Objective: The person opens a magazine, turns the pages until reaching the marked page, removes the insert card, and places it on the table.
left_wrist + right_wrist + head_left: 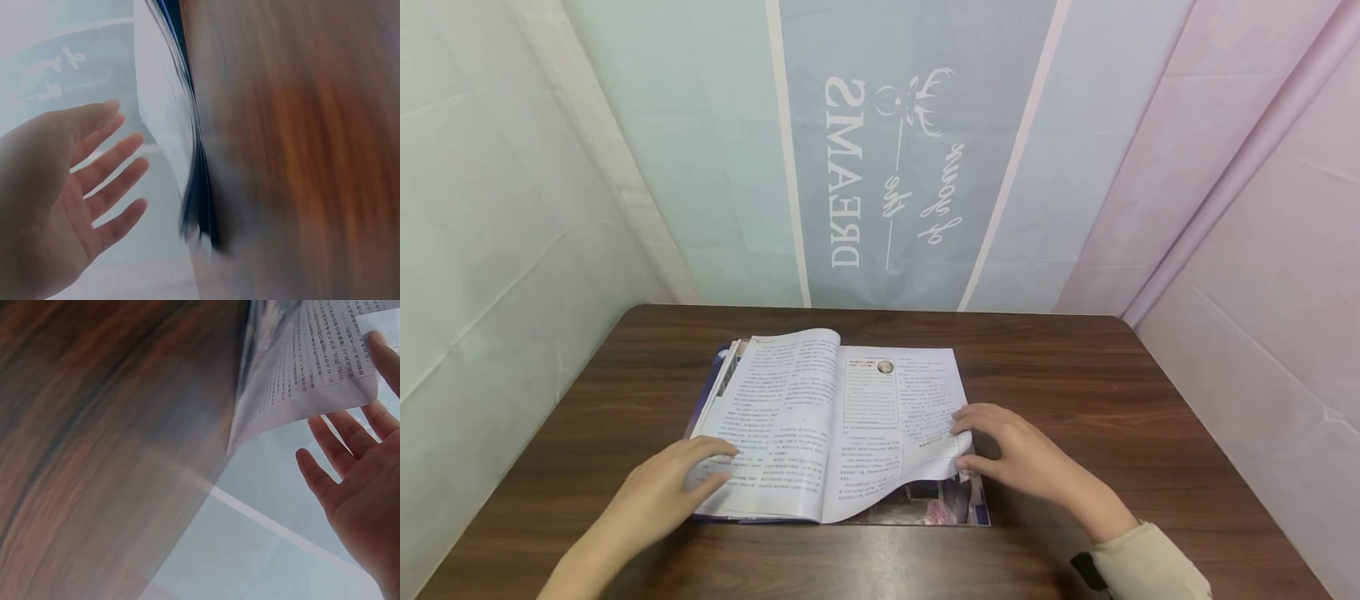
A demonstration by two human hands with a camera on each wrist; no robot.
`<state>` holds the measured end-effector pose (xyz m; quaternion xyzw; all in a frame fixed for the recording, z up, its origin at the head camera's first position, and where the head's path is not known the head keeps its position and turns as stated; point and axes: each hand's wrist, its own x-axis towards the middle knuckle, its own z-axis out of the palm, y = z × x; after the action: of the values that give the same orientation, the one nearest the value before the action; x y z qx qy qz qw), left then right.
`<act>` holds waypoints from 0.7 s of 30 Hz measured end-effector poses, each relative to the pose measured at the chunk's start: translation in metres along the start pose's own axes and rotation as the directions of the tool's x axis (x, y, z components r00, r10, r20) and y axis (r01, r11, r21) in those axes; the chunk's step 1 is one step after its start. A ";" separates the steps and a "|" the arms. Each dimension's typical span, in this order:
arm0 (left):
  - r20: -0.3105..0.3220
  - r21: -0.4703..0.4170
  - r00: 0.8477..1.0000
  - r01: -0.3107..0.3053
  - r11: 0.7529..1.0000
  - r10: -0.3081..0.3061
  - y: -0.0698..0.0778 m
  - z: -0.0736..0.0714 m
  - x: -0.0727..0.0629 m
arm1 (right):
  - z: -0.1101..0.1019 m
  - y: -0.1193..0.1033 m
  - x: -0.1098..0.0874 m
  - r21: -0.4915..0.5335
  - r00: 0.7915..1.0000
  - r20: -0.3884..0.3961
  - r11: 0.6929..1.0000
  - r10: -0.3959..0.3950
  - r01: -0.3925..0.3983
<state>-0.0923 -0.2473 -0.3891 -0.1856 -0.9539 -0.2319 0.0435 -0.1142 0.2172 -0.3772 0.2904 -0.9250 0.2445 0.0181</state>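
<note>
An open magazine (pixel 790 425) lies on the wooden table, with dense printed text on both sides. My right hand (pixel 1030 458) pinches the lower right corner of a right-side page (pixel 880 450), whose bottom edge curls upward. Under that curl, a colour picture page (pixel 936 504) shows. In the right wrist view the thumb is on the printed face of the page (pixel 312 375) and the fingers are behind it. Over the lower left of the magazine hovers my left hand (pixel 658 492), fingers relaxed and apart. The left wrist view shows that hand beside the magazine's page edges (pixel 181 94), holding nothing.
A dark wood table (pixel 1075 383) bears the magazine near its front edge. Behind it hangs a pale blue-grey cloth (pixel 910 275) with white lettering and a deer head. White cloth walls (pixel 497 250) enclose the left and right sides.
</note>
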 end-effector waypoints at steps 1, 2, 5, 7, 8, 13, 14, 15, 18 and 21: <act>-0.016 0.002 1.000 -0.010 1.000 0.010 0.004 0.001 0.002 | 0.000 0.000 0.001 0.008 1.000 -0.015 1.000 -0.006 0.007; -0.032 0.005 0.999 -0.019 1.000 0.019 0.007 0.002 0.003 | -0.001 -0.001 0.002 0.017 0.999 -0.031 1.000 -0.014 0.014; -0.065 0.003 0.996 -0.056 0.998 0.056 0.019 0.007 0.009 | -0.002 -0.002 0.006 0.042 0.997 -0.071 0.998 -0.033 0.036; -0.074 -0.004 0.995 -0.073 0.997 0.072 0.025 0.010 0.013 | -0.003 -0.003 0.008 0.053 0.995 -0.092 0.997 -0.044 0.049; -0.076 -0.009 0.994 -0.080 0.997 0.079 0.028 0.012 0.015 | -0.003 -0.004 0.010 0.061 0.994 -0.100 0.997 -0.050 0.057; -0.076 -0.048 0.989 -0.129 0.990 0.125 0.047 0.018 0.029 | -0.008 -0.010 0.018 0.077 0.988 -0.129 0.993 -0.080 0.091; -0.075 -0.056 0.988 -0.139 0.989 0.134 0.051 0.019 0.032 | -0.009 -0.011 0.019 0.082 0.988 -0.131 0.992 -0.081 0.092; -0.074 -0.064 0.987 -0.148 0.987 0.143 0.054 0.020 0.035 | -0.010 -0.012 0.020 0.084 0.988 -0.133 0.992 -0.082 0.094; -0.070 -0.093 0.983 -0.177 0.980 0.171 0.066 0.022 0.042 | -0.012 -0.016 0.024 0.087 0.986 -0.140 0.991 -0.089 0.102; -0.068 -0.127 0.974 -0.224 0.966 0.217 0.078 0.025 0.048 | -0.013 -0.021 0.028 0.076 0.980 -0.160 0.989 -0.117 0.130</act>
<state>-0.1078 -0.1558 -0.3697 -0.2867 -0.9081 -0.2939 0.0821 -0.1275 0.1933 -0.3520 0.3280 -0.8896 0.3043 0.0924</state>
